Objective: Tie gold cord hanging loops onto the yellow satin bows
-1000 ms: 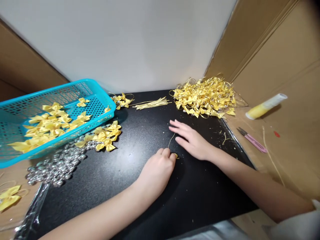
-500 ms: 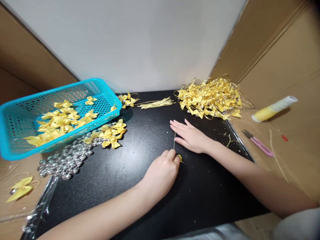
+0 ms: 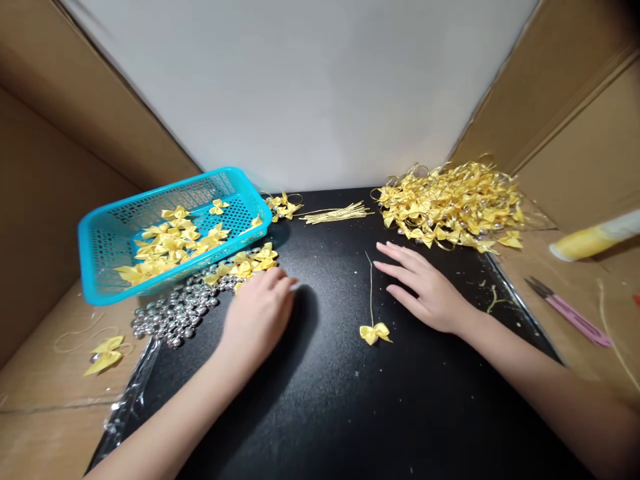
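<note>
- Since half a second before, our left hand [image 3: 257, 310] had let go of the bow [image 3: 375, 333] and swung left to the beads [image 3: 175, 313]; the bow now lay bare on the mat [image 3: 325, 400].
- Our left fingers [image 3: 280, 280] were curled loosely downward, gripping nothing we could see, their tips at the near edge of the loose bows [image 3: 250, 263] beside the beads.
- Our right hand [image 3: 427, 293] lay flat on the mat, fingers [image 3: 395, 257] spread and straight, holding nothing, its fingertips just beside the gold thread [image 3: 371, 287] that ran up from the bow.
- That bow sat between our two hands, closer to the right one, touching neither.
- Left of our left hand, the blue basket [image 3: 100, 233] stood tilted on the beads with more bows inside.
- Farther back lay a bundle of threads [image 3: 337, 213] and a big heap of finished bows [image 3: 450, 207].
- Off to the right, on the cardboard [image 3: 575, 293], were pink snips [image 3: 570, 313] and a glue tube [image 3: 595, 237].
</note>
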The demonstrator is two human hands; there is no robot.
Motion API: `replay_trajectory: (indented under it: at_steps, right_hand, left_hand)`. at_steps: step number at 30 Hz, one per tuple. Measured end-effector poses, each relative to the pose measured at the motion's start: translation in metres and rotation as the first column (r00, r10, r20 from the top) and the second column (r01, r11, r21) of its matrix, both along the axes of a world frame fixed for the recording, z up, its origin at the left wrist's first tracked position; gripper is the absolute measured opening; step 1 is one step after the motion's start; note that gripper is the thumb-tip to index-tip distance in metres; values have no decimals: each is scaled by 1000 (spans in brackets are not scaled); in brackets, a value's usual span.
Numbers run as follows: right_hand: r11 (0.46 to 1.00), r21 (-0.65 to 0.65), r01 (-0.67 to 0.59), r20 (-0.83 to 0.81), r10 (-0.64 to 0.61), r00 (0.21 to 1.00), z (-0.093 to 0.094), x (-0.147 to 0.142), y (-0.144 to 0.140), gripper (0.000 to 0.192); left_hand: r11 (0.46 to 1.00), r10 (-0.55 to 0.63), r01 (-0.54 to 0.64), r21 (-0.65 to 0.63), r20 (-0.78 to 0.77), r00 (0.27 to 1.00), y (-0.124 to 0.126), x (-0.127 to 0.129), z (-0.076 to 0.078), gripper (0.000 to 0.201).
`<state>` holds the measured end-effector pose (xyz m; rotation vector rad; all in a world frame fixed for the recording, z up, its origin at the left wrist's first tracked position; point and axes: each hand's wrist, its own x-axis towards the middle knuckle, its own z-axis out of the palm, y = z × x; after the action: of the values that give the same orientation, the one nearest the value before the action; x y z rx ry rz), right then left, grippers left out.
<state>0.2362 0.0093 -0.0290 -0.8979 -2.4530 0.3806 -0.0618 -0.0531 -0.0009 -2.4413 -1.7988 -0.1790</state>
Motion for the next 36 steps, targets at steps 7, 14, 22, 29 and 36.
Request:
replay_trajectory:
  at_steps: [7, 14, 22, 29, 36]
  right_hand:
    - [995, 99, 12, -57, -6, 998, 1, 7, -13, 31]
    - [993, 111, 28, -112, -16, 994, -7, 8, -17, 30]
    - [987, 133, 85, -188, -59, 980, -13, 10, -16, 26]
    - [986, 97, 138, -229, -112, 967, -20, 9, -16, 22]
    - [975, 64, 212, -307, -183, 934, -20, 7, -14, 18]
  left_hand:
    - [960, 228, -193, 201, -171, 959, -14, -50, -17, 30]
    - [940, 198, -202, 273, 42, 979, -22, -65, -20, 30]
    - [833, 410, -365, 415, -19, 912, -34, -106, 9, 24]
    - [860, 463, -427, 281, -75, 883, 33, -119, 43, 30]
    - [985, 2, 6, 173, -45, 999, 96, -34, 28, 25]
